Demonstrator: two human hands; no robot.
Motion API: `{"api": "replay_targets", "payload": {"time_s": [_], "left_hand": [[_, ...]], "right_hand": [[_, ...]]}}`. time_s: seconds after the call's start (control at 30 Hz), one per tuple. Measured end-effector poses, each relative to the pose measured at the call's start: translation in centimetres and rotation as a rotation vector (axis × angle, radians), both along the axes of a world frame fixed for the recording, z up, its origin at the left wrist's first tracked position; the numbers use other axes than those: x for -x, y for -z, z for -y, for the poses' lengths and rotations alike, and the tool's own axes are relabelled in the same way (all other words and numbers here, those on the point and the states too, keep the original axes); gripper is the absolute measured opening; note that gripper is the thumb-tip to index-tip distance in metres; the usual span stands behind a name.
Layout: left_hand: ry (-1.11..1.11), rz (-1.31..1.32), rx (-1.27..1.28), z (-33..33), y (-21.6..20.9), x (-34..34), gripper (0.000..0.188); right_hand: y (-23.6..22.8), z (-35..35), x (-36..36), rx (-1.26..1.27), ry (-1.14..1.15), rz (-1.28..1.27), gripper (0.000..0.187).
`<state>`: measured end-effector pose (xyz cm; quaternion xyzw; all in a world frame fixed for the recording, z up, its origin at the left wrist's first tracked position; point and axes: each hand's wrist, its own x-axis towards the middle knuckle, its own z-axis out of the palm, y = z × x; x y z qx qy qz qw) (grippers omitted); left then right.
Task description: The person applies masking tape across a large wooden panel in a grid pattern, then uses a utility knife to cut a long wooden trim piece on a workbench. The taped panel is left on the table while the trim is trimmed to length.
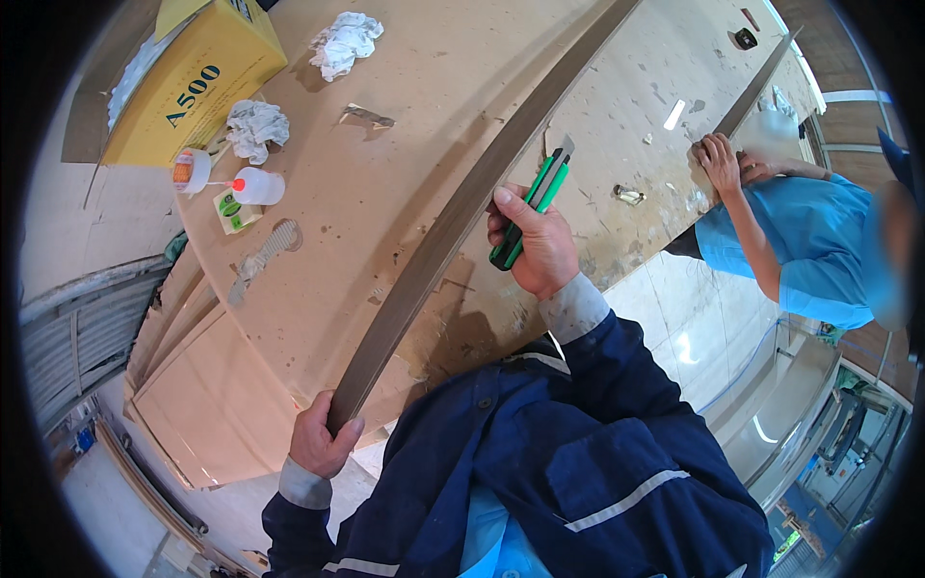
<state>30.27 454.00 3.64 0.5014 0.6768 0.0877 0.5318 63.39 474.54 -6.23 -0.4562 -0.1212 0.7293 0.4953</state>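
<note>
A long, thin brown wood-grain strip [453,223] runs slantwise over the workbench, from near my body up to the far edge. My left hand [325,438] is closed round its near end, thumb on top. In my right hand [540,239] is a green and black utility knife [536,204], its blade out and pointing away from me. The thumb and fingers of that hand also lie close against the strip's right edge; whether they grip it too, I cannot tell.
The bench [318,222] carries crumpled white paper [345,44], a white squeeze bottle [260,187], a tape roll [192,170] and a yellow box [198,91]. At right, a co-worker in blue [800,236] handles another strip [756,89]. A black tape measure [744,39] lies far right.
</note>
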Motion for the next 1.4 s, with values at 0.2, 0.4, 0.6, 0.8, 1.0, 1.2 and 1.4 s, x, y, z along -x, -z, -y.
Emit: {"api": "replay_targets", "payload": {"time_s": [0.2,0.4,0.6,0.8,1.0,1.2,1.4], "left_hand": [[-0.065,0.159,0.082,-0.2,-0.5,-0.4,0.047],[-0.081,0.157,0.129,-0.4,-0.8,-0.8,0.06],[-0.07,0.164,0.138,-0.2,-0.4,-0.5,0.059],[-0.125,0.255,0.182,0.1,0.0,-0.3,0.052],[-0.169,0.307,0.273,0.3,0.5,0.0,0.044],[-0.157,0.384,0.318,0.0,1.5,-0.3,0.039],[-0.261,0.739,0.477,-1.9,4.9,-1.7,0.045]], "right_hand": [[-1.7,0.7,0.6,-0.009,-0.033,0.05,0.026],[-2.6,1.1,1.2,-0.007,-0.017,0.069,0.03],[-2.9,1.2,1.1,-0.005,-0.025,0.089,0.03],[-3.0,1.1,1.1,-0.008,-0.037,0.104,0.029],[-2.8,1.3,1.1,0.024,-0.047,0.106,0.031],[-2.4,1.9,0.8,0.019,-0.018,0.036,0.032],[-2.3,4.3,-1.2,-0.039,-0.127,0.114,0.052]]}}
